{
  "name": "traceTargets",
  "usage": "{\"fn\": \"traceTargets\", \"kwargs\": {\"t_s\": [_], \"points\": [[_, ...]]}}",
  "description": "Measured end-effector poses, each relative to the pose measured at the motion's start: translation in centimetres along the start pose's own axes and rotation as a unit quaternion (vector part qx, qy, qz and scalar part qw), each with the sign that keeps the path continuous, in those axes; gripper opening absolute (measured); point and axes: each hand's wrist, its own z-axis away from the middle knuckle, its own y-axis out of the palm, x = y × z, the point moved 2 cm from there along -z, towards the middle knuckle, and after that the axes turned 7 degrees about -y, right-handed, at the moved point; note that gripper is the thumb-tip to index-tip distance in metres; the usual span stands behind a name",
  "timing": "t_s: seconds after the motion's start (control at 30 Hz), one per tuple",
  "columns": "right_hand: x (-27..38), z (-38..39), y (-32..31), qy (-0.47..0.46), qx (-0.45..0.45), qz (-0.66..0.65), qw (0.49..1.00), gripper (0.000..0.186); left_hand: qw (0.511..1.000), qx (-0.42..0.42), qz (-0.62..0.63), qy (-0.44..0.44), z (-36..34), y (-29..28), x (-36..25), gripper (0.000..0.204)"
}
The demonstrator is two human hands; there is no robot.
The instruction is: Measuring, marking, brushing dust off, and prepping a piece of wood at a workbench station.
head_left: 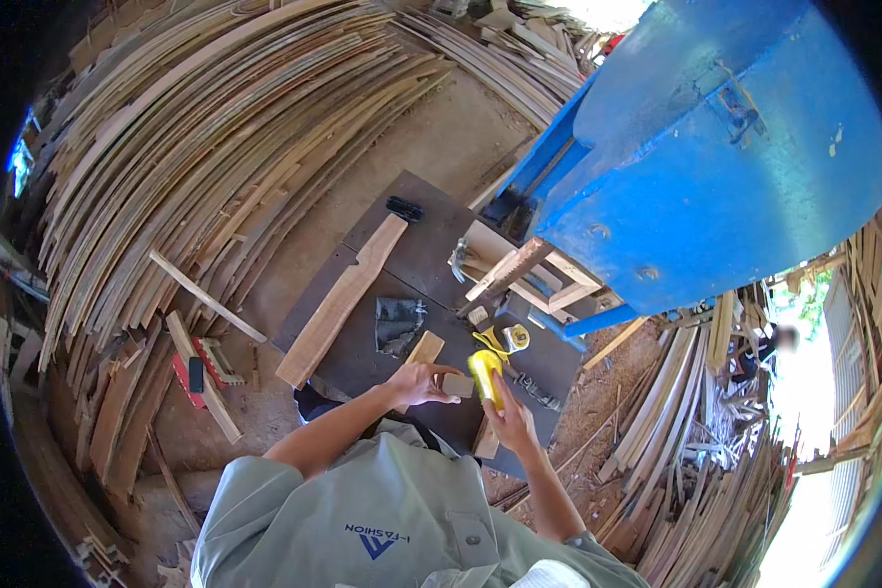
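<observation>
Yellow and rounded, an object (485, 376) is clasped by the fingers of the right hand (509, 419); the left hand (423, 384) pinches a tan block (460, 386).

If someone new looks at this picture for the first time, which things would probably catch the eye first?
Most likely the big blue structure filling the upper right, beyond the dark table. Next, perhaps, the bright yellow object in the right hand, just right of the small tan block in the left hand. The long wooden boards massed at the upper left would also stand out.
</observation>
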Motion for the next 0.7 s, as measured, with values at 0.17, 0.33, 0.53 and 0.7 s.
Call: {"fn": "traceTargets", "kwargs": {"t_s": [0.17,0.33,0.53,0.7], "points": [[-0.1,1.9,4.6,0.090,-0.004,-0.299,0.950,0.068,0.997,-0.060,-0.041,-0.009,0.8,0.3,0.0,0.057],[-3.1,3.8,10.1,0.247,0.036,-0.401,0.881,0.070,0.986,-0.118,-0.100,0.059,1.7,0.5,0.0,0.060],[3.6,1.8,4.5,0.073,0.003,-0.444,0.893,0.072,0.971,-0.198,-0.095,0.099,2.0,0.0,-0.3,0.052],[-3.9,3.0,12.1,0.266,0.043,-0.257,0.928,0.068,0.970,-0.189,-0.116,0.101,3.2,-0.5,-1.2,0.051]]}}
